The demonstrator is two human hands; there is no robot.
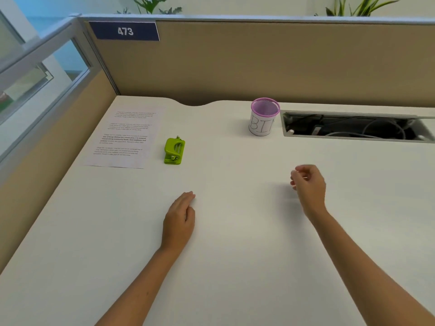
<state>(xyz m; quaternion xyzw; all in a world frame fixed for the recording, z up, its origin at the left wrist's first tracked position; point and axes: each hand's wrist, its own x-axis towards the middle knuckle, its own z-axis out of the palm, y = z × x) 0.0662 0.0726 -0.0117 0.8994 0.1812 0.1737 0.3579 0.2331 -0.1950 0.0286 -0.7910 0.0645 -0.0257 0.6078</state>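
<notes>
1. A white desk (235, 243) in an office cubicle, closed in by a tan partition (259, 62) that carries a blue sign (124, 31) reading 473. Plants (153, 4) show above the partition.
2. My left hand (180, 220) lies flat on the desk, palm down, with the fingers straight and pressed together. It holds nothing.
3. My right hand (309, 187) hangs just above the desk, casting a shadow beneath it. Its fingers are curled in toward the thumb. The fingertips are blurred, so I cannot tell whether they pinch anything.
4. The green punch (174, 150) sits on the desk beyond my left hand, well apart from it and untouched.
5. A printed sheet (124, 137) lies flat just left of the punch, near the desk's left edge.
6. The purple mesh cup (263, 117) stands upright at the back of the desk, beyond my right hand and well apart from it. It wears a white label lettered "BIN".
7. Just right of the cup, a cable slot (286, 128) is cut into the desk, with wires inside.
</notes>
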